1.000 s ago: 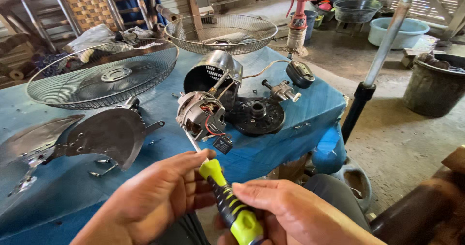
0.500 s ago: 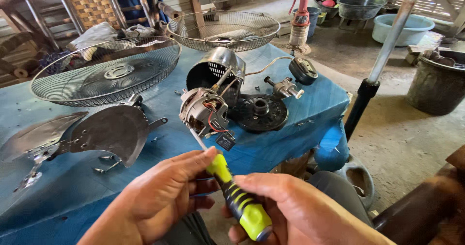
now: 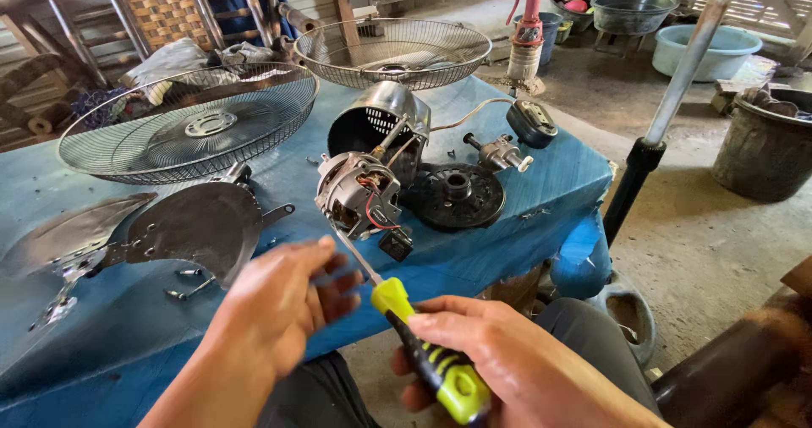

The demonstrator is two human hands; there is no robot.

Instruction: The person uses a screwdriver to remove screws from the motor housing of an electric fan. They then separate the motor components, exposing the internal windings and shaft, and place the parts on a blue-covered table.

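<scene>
Surface: blue surface (image 3: 524, 225) strewn with dismantled fan parts.
Around: two wire fan guards (image 3: 190, 123), metal fan blades (image 3: 199, 225), black round plate (image 3: 457, 195), loose screws.
Motor: fan motor (image 3: 359, 193) sits mid-surface, just beyond the screwdriver's tip.
Right hand (image 3: 507, 360): clamped on the yellow-and-black screwdriver (image 3: 423, 352).
Left hand (image 3: 283, 305): blurred, fingers loosely spread, beside the shaft; contact unclear.
</scene>
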